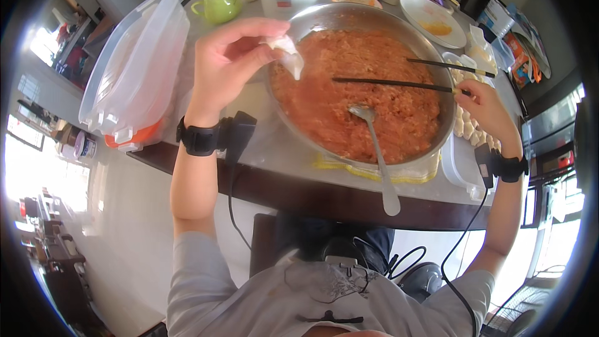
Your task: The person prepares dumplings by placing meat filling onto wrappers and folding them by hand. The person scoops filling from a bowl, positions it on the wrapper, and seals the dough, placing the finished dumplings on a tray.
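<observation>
My left hand (234, 61) is raised over the left rim of a wide steel basin (276, 103), a thin white dough wrapper (290, 56) pinched between thumb and fingers. Reddish minced meat filling (337, 112) fills the basin. At the right rim, my right hand (477, 98) holds the thick end of a dark chopstick (393, 83), whose tip lies over the filling. A second chopstick (449, 65) crosses the rim just above; whether my fingers touch it is unclear. A metal spoon (380, 164) rests with its bowl in the filling and its handle over the near rim.
Nested plastic containers (135, 65) stand at the left, near a green mug (222, 4). Right of the basin, folded dumplings (468, 126) fill a clear tray (454, 164). A white plate (433, 21) with yellow residue lies behind. A cloth (412, 173) is under the basin.
</observation>
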Available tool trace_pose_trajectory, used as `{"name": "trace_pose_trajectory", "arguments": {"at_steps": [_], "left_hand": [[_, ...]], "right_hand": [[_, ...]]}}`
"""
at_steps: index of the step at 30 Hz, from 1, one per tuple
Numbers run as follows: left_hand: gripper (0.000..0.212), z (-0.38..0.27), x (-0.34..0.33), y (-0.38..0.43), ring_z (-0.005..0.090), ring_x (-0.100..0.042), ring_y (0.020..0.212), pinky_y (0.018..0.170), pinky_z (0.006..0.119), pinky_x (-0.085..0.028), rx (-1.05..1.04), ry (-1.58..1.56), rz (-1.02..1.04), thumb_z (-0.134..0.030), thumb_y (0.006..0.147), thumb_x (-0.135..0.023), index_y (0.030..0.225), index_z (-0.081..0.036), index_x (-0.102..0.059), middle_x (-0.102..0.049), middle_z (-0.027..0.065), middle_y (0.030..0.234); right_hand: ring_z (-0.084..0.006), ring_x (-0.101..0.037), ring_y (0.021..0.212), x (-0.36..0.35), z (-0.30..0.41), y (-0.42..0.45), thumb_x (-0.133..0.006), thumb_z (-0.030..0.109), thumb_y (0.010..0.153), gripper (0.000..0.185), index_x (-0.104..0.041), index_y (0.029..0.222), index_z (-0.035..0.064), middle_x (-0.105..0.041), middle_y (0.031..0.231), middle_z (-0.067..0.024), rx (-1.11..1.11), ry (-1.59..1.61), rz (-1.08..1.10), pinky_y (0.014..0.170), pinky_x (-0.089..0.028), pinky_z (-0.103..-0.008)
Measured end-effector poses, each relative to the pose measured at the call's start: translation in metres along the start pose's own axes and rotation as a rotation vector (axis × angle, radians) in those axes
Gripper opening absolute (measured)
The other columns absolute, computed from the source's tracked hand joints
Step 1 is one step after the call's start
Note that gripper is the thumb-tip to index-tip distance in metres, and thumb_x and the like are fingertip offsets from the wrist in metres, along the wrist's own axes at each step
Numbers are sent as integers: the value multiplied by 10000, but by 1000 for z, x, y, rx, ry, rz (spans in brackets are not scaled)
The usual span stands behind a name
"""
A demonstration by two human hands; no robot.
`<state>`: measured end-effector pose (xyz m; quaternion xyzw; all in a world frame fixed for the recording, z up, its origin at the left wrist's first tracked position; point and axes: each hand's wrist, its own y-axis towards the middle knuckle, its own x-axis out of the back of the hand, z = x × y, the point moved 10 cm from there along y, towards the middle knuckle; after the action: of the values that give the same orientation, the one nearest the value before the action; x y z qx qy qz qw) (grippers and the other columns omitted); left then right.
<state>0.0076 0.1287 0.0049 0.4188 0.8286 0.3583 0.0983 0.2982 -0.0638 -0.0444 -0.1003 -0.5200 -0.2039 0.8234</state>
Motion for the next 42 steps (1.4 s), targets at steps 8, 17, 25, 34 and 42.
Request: {"name": "trace_pose_trajectory", "arguments": {"at_steps": [8, 17, 25, 34, 42], "left_hand": [[186, -2, 11, -1, 146, -575, 827, 724, 252, -487, 17, 18, -62, 40, 756, -554, 940, 26, -578, -591, 109, 957], [204, 4, 57, -2, 114, -583, 788, 702, 223, -464, 50, 135, -222, -12, 735, -603, 937, 12, -586, -607, 79, 936], [201, 9, 70, -1, 117, -586, 782, 703, 224, -465, 85, 107, -274, 5, 733, -587, 935, 13, -587, -609, 78, 917], [201, 4, 69, -1, 138, -598, 779, 704, 228, -468, 26, 38, -265, -2, 740, -585, 940, 19, -583, -609, 90, 915], [203, 3, 68, -1, 123, -596, 768, 696, 219, -465, 18, 40, -262, 1, 720, -599, 923, 8, -592, -613, 83, 918]], "right_hand": [[-15, -336, 497, 62, 15, -2, -500, 168, 816, 193, -569, 912, 15, -492, 680, 10, 1, 541, -187, 448, -253, -145], [-13, -322, 495, 71, 129, 55, -494, 184, 829, 231, -587, 978, 34, -598, 802, -31, 312, 695, -329, 460, -261, -148], [-31, -440, 505, -9, 214, 110, -516, 196, 803, 209, -611, 903, 38, -617, 768, -38, 468, 659, -131, 470, -338, -166], [-31, -442, 533, -17, 204, 118, -524, 219, 807, 216, -603, 942, 70, -602, 748, -7, 350, 492, -138, 518, -366, -158], [-43, -371, 529, 80, 99, 74, -513, 156, 823, 227, -564, 964, -15, -579, 752, -51, 329, 1012, -344, 499, -318, -152]]}}
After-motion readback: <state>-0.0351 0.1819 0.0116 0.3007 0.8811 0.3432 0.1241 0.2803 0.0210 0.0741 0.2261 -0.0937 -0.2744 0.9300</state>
